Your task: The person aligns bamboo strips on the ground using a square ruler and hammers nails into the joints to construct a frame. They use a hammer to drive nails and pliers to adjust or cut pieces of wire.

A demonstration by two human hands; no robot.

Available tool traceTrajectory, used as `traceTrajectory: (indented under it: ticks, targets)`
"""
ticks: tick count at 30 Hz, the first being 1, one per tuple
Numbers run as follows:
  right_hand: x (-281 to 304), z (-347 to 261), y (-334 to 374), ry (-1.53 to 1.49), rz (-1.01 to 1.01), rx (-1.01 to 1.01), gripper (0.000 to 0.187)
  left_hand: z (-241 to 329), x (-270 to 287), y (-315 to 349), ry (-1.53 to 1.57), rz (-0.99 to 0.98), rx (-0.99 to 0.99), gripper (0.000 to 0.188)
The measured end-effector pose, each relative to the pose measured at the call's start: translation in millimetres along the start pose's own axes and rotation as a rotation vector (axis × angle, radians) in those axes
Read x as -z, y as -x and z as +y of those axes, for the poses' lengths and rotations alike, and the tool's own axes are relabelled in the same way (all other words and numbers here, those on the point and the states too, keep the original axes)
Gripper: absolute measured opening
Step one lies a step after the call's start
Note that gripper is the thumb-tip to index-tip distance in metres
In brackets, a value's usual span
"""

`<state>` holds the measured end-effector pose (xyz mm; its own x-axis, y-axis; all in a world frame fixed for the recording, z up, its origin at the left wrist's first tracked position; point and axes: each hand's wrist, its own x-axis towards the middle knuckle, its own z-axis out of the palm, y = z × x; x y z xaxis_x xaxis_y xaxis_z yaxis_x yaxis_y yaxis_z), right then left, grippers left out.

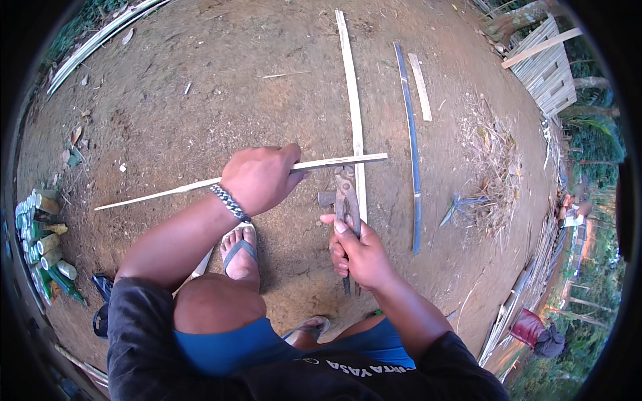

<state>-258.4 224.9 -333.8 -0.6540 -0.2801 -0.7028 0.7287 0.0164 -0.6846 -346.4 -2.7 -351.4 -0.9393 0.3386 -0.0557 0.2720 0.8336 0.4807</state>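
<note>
My left hand (257, 180) is closed around a thin, pale wooden or bamboo strip (334, 162), which runs sideways across the view and tapers to the left. In my right hand (361, 254) is a pair of rusty pincers (347, 194), gripped by the handles. Their jaws sit just below the strip, near its right end; I cannot tell if they touch it. Beyond it, a long pale strip (349, 80) lies on the ground, passing under the held one. Beside the pincers a small dark block (326, 198) shows, perhaps a hammer head, partly hidden.
A bluish strip (411, 154) and a short pale slat (420, 87) lie on the dirt to the right, with dry debris (491, 167) past them. Bottles and cups (50, 250) cluster at the left edge. A slatted panel (545, 63) leans at the far right.
</note>
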Motion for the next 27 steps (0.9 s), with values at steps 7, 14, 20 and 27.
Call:
traceTrajectory:
  ticks: [7,14,20,27]
  targets:
    - [55.5,-21.6,10.1,0.36,-0.093,-0.248,0.025,-4.3,-31.4,5.4,-0.002,-0.103,-0.065,0.028]
    - [88.1,-50.3,2.5,0.658,-0.244,-0.332,0.031,-7.3,-46.4,13.6,0.033,-0.068,-0.121,0.026]
    - [63.8,-6.9,0.9,0.204,-0.275,-0.093,0.046,-3.8,-29.7,5.3,0.023,-0.062,-0.086,0.028]
    - [55.0,-23.9,2.9,0.281,-0.254,-0.122,0.048,-5.7,-26.2,5.9,0.016,-0.008,-0.119,0.029]
